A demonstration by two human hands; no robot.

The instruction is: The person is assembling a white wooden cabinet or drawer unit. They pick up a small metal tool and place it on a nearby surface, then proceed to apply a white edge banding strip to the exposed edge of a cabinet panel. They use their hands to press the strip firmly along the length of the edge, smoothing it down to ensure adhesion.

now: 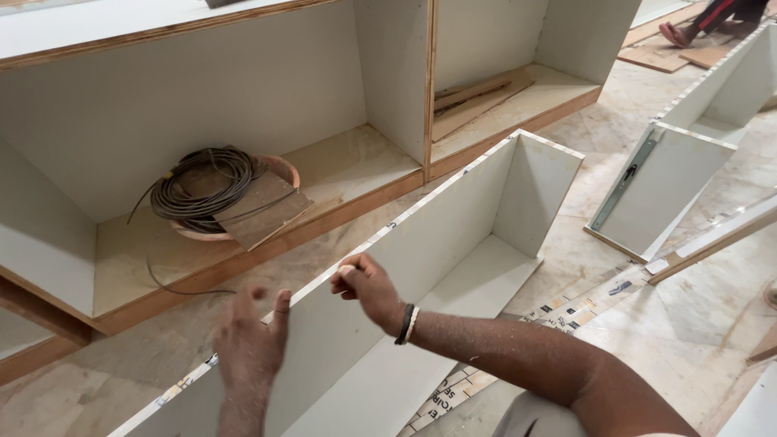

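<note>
- Head view, nearest the camera: the right hand (pixel 366 283) comes in from the lower right on a dusty forearm with a dark and a pale band at the wrist. Its fingers are curled shut and rest on the top edge of the white drawer box (pixel 453 243), pinching something small and pale; what it is cannot be told.
- The left hand (pixel 249 344) is just beside it, blurred, flat and open with the fingers straight up, laid against the outer face of the same side panel. It holds nothing; it looks placed there to steady the panel from outside.
- The white drawer box lies on the floor (pixel 647 324), open toward the camera, its long side running diagonally from lower left to upper right, raw edges up.
- Well apart to the right, a second drawer part (pixel 672 174) lies on the floor with a metal slide rail (pixel 623 182) fixed along it.
- Farther back stands a large cabinet carcass (pixel 243 81). In its left bay a coil of wire (pixel 202 186) sits in a shallow basin with a wooden offcut (pixel 263 210) leaning across it; wooden strips (pixel 473 101) lie in the next bay.
- At the top right, another person's foot (pixel 676 34) rests on plywood sheets.
</note>
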